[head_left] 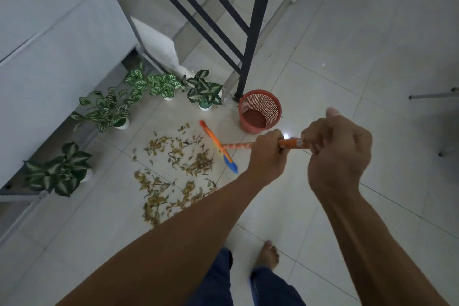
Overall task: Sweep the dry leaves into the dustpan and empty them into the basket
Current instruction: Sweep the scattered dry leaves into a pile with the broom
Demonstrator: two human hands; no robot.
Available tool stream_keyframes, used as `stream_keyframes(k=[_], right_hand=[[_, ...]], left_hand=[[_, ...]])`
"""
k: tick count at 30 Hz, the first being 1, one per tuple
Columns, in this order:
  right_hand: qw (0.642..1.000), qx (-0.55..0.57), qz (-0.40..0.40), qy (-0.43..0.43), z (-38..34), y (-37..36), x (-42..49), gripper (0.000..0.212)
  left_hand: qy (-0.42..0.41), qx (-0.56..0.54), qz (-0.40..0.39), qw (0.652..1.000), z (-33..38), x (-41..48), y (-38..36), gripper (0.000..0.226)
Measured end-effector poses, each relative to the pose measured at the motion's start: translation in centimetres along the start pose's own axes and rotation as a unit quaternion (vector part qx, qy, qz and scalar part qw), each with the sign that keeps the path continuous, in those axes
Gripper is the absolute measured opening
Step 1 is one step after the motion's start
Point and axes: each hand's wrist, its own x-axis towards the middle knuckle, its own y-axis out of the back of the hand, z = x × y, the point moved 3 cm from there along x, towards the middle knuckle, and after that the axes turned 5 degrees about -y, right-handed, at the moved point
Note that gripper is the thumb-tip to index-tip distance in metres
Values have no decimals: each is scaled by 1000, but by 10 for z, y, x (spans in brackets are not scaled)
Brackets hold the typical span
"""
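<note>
Two bare hands are clenched around the orange handle of a broom (216, 142), seen from above. The left hand (267, 150) grips lower down the handle and is the nearer one to the broom head. The right hand (337, 149) wraps the top end, thumb raised.

From the hands the handle runs leftward and down to the floor (347, 69). The orange and blue head lies crosswise to it, its long edge running from far-left to near-right.

Dry leaves (202, 163) are scattered on the pale tiles just left of the head and nearer the person, some touching the bristles, so a sweep would likely have to start from their far left side.

An empty red basket (259, 110) stands upright beyond the hands, beside a dark railing post (250, 57). No dustpan is in view. Potted plants (104, 112) line the wall to the left.
</note>
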Motion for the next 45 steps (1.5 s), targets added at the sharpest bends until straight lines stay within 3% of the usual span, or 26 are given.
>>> stream_keyframes(k=[4,7,10,14,19,25,30,33,39,45], right_hand=[[999,-27,-15,28,-4,-6,-7,50],[998,-68,-7,5,17,-20,-25,44],[997,-67,-1,-30,34,-28,-41,46],[999,-10,8,-52,27,-26,-41,47],[998,7,-51,-26,5,-40,-22,56],[995,-10,-97,23,-3,-86,-19,48],[974,-16,-228,-1,29,-133,-17,46],[962,-50,-267,-16,53,-149,-26,48],[967,23,-251,-39,26,-139,-16,43],[960,31,-277,-21,5,-152,-1,55]], left_hand=[[5,-11,-15,1000,8,4,5,24],[47,30,-37,998,-26,-6,1,22],[80,95,-67,990,-48,-27,8,30],[78,63,-33,994,-44,-45,23,44],[93,58,18,994,-26,-35,44,41],[63,82,58,993,-21,-11,96,40],[139,129,96,977,-118,24,90,28],[184,120,92,971,-159,14,79,27],[202,21,131,970,-78,-29,111,33],[184,26,183,966,-45,-18,140,27]])
